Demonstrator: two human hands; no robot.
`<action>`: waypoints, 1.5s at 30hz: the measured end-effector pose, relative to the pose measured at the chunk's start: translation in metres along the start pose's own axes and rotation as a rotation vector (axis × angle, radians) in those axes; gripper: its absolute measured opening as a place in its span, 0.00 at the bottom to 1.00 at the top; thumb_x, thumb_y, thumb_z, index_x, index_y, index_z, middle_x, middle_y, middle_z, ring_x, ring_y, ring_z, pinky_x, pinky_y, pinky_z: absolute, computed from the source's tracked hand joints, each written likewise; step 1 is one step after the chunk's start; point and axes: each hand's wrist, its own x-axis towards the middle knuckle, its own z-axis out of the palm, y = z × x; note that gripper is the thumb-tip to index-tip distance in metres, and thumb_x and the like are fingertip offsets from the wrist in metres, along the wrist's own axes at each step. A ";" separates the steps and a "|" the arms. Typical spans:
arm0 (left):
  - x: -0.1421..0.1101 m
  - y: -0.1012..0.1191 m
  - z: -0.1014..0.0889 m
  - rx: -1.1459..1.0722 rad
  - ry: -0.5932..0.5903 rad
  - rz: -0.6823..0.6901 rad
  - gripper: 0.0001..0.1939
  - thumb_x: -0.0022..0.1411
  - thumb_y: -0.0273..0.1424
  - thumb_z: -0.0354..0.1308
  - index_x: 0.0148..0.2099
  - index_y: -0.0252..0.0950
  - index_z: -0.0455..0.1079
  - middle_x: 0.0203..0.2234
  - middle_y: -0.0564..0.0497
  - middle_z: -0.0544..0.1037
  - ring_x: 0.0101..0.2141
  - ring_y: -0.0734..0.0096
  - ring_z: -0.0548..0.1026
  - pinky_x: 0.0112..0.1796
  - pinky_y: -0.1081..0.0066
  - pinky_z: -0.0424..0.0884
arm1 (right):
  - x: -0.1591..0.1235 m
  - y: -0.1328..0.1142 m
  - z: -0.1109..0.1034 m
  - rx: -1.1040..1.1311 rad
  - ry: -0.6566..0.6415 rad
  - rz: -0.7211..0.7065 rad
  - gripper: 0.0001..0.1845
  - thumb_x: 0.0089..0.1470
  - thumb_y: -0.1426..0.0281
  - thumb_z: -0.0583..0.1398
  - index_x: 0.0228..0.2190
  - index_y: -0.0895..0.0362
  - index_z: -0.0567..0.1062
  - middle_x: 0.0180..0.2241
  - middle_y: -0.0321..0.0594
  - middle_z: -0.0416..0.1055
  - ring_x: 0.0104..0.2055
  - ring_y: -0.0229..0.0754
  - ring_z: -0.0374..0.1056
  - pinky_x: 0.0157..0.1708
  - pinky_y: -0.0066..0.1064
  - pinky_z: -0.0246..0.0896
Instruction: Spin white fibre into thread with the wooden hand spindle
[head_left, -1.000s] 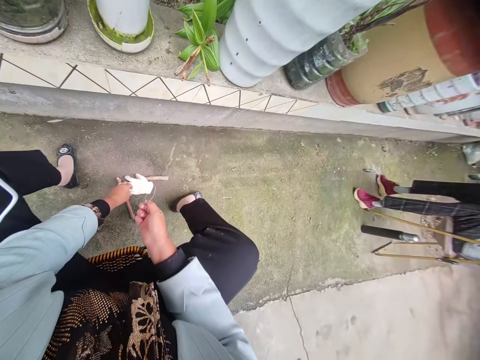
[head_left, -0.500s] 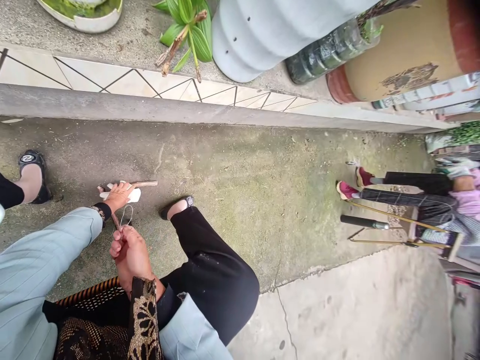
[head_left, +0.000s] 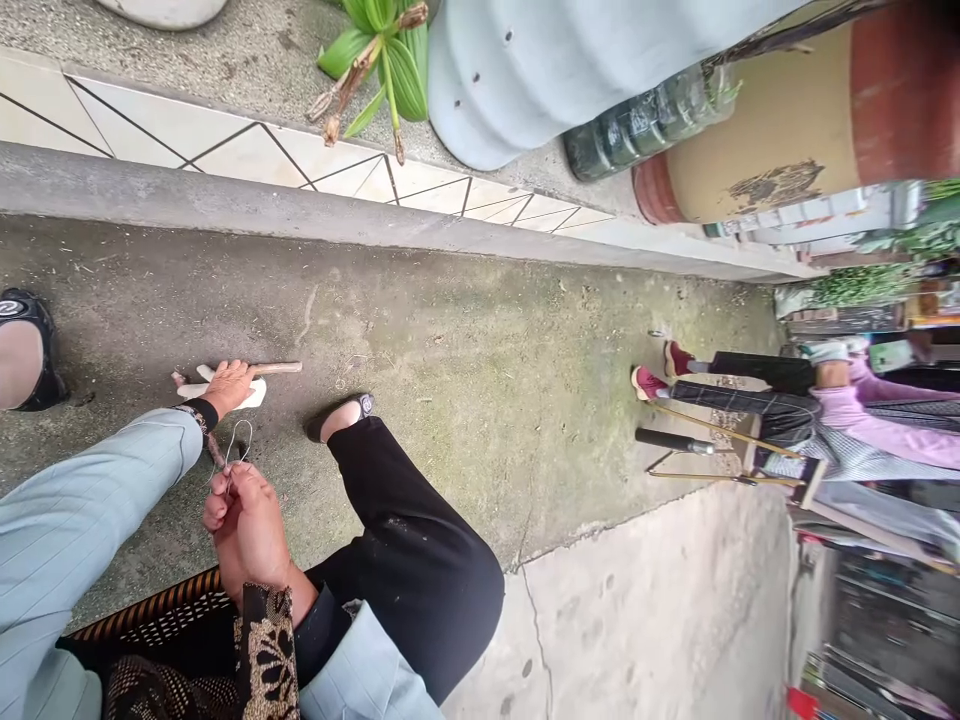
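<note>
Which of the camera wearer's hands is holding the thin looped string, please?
The right hand, which pinches the string; the left hand is on the white piece.

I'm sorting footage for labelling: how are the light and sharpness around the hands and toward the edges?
Head view, hands: soft, even light without harsh glare; left hand and right hand fairly clear, the thin string faint. Head view, right side: co-worker softer and stretched; upper right corner, the tan-and-red pot runs into dark blur.
</note>
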 end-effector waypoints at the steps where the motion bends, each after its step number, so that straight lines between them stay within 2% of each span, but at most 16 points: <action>1: 0.002 0.001 0.001 -0.007 0.002 -0.009 0.23 0.61 0.36 0.54 0.56 0.31 0.64 0.45 0.36 0.73 0.50 0.50 0.64 0.50 0.57 0.54 | 0.001 0.000 0.000 -0.001 0.006 -0.001 0.11 0.44 0.68 0.61 0.26 0.58 0.63 0.23 0.31 0.61 0.18 0.26 0.50 0.21 0.23 0.36; 4: 0.008 0.006 0.005 -0.027 -0.004 -0.074 0.23 0.64 0.37 0.49 0.58 0.30 0.63 0.42 0.35 0.75 0.48 0.49 0.66 0.49 0.53 0.53 | 0.004 0.000 -0.002 0.001 0.027 -0.010 0.11 0.43 0.68 0.61 0.26 0.58 0.63 0.22 0.30 0.61 0.18 0.27 0.50 0.20 0.24 0.35; 7: 0.017 0.010 0.010 -0.048 -0.035 -0.147 0.20 0.64 0.31 0.47 0.55 0.28 0.65 0.35 0.35 0.77 0.43 0.50 0.69 0.46 0.51 0.56 | 0.008 0.000 -0.004 0.018 0.053 -0.040 0.12 0.43 0.67 0.62 0.26 0.58 0.63 0.22 0.30 0.61 0.18 0.27 0.50 0.21 0.23 0.36; 9: 0.021 0.011 0.012 -0.061 -0.041 -0.173 0.18 0.64 0.25 0.42 0.51 0.28 0.68 0.37 0.33 0.76 0.45 0.50 0.68 0.44 0.52 0.58 | 0.010 -0.001 -0.005 0.026 0.075 -0.066 0.13 0.42 0.67 0.62 0.26 0.57 0.62 0.22 0.30 0.61 0.18 0.27 0.50 0.21 0.23 0.36; 12: 0.022 0.012 0.011 -0.081 -0.027 -0.205 0.21 0.65 0.22 0.37 0.52 0.32 0.67 0.47 0.33 0.71 0.49 0.51 0.65 0.43 0.53 0.61 | 0.013 0.000 -0.006 0.015 0.082 -0.092 0.12 0.42 0.68 0.62 0.26 0.57 0.62 0.22 0.31 0.60 0.18 0.27 0.50 0.20 0.23 0.37; 19: 0.016 0.015 0.005 -0.137 -0.061 -0.199 0.17 0.63 0.20 0.41 0.42 0.29 0.71 0.43 0.34 0.71 0.47 0.53 0.68 0.45 0.56 0.62 | 0.012 0.003 -0.003 -0.030 0.054 -0.104 0.10 0.44 0.68 0.61 0.24 0.58 0.63 0.23 0.32 0.60 0.19 0.28 0.51 0.20 0.24 0.38; 23: 0.014 0.025 -0.008 -0.177 -0.053 -0.150 0.15 0.59 0.21 0.47 0.46 0.32 0.69 0.43 0.37 0.72 0.45 0.55 0.70 0.43 0.59 0.64 | 0.011 0.002 -0.002 -0.028 0.059 -0.110 0.10 0.44 0.69 0.60 0.24 0.58 0.62 0.23 0.32 0.60 0.18 0.27 0.51 0.20 0.24 0.38; 27: 0.011 0.022 -0.046 -0.194 0.022 -0.138 0.18 0.60 0.28 0.50 0.53 0.36 0.64 0.43 0.41 0.73 0.44 0.58 0.72 0.41 0.65 0.66 | 0.013 0.002 -0.002 -0.036 0.051 -0.123 0.09 0.43 0.70 0.60 0.25 0.58 0.63 0.22 0.30 0.60 0.18 0.27 0.50 0.19 0.22 0.38; 30: 0.001 0.009 -0.091 -0.204 0.089 -0.187 0.17 0.61 0.41 0.50 0.47 0.36 0.66 0.38 0.44 0.75 0.38 0.60 0.74 0.35 0.68 0.66 | 0.018 0.002 -0.004 -0.071 0.045 -0.142 0.09 0.41 0.71 0.60 0.25 0.57 0.63 0.21 0.29 0.60 0.18 0.27 0.51 0.17 0.21 0.38; 32: -0.012 -0.001 -0.122 -0.337 0.197 -0.248 0.20 0.60 0.46 0.51 0.43 0.35 0.67 0.35 0.45 0.76 0.35 0.60 0.74 0.34 0.69 0.66 | 0.023 0.002 -0.005 -0.101 0.045 -0.174 0.09 0.41 0.71 0.59 0.25 0.57 0.63 0.21 0.28 0.60 0.17 0.27 0.51 0.17 0.20 0.40; 36: -0.049 -0.015 -0.172 -0.524 0.386 -0.300 0.18 0.60 0.44 0.51 0.41 0.34 0.67 0.33 0.45 0.76 0.34 0.63 0.74 0.35 0.69 0.67 | 0.034 0.001 -0.009 -0.164 0.011 -0.262 0.07 0.42 0.70 0.57 0.26 0.57 0.62 0.20 0.27 0.60 0.16 0.26 0.51 0.15 0.19 0.40; 40: -0.088 -0.018 -0.206 -0.786 0.499 -0.243 0.16 0.59 0.41 0.50 0.43 0.34 0.63 0.30 0.50 0.75 0.33 0.68 0.74 0.35 0.71 0.69 | 0.043 -0.004 -0.012 -0.371 0.032 -0.410 0.06 0.45 0.69 0.56 0.26 0.58 0.63 0.19 0.28 0.62 0.15 0.26 0.50 0.14 0.20 0.41; 43: -0.119 -0.014 -0.228 -0.924 0.495 -0.141 0.16 0.60 0.42 0.49 0.43 0.36 0.61 0.22 0.56 0.69 0.23 0.74 0.70 0.28 0.73 0.68 | 0.050 -0.012 -0.011 -0.608 0.064 -0.652 0.07 0.49 0.67 0.54 0.24 0.57 0.62 0.17 0.28 0.63 0.14 0.27 0.49 0.14 0.20 0.43; 45: -0.142 -0.007 -0.242 -0.938 0.377 -0.057 0.17 0.62 0.45 0.45 0.40 0.36 0.61 0.19 0.57 0.65 0.17 0.77 0.64 0.22 0.75 0.65 | 0.056 -0.019 -0.011 -0.666 0.059 -0.739 0.08 0.49 0.67 0.54 0.22 0.57 0.62 0.14 0.27 0.60 0.13 0.28 0.49 0.14 0.21 0.44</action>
